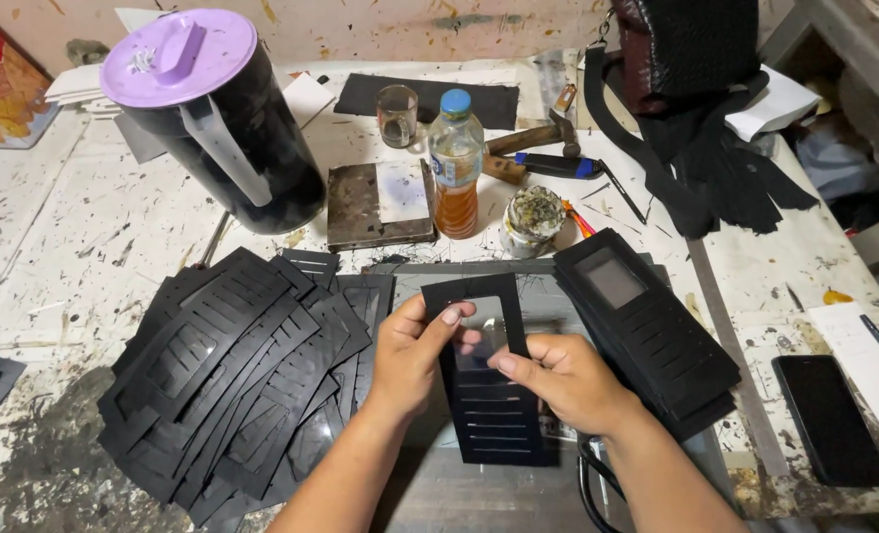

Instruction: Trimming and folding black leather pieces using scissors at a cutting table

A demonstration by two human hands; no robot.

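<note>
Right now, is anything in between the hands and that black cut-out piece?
No. Both hands already hold it: the left hand grips the black slotted panel at its window edge, and the right hand pinches a clear film against the window. The fanned pile of panels lies apart, to the left.

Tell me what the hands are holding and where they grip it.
Both hands hold one black slotted panel: left hand at its window's left edge, right hand at the right edge.

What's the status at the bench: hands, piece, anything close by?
Left hand and right hand both grip the black slotted panel. Fanned black panels left, neat stack right, neither touching.
</note>
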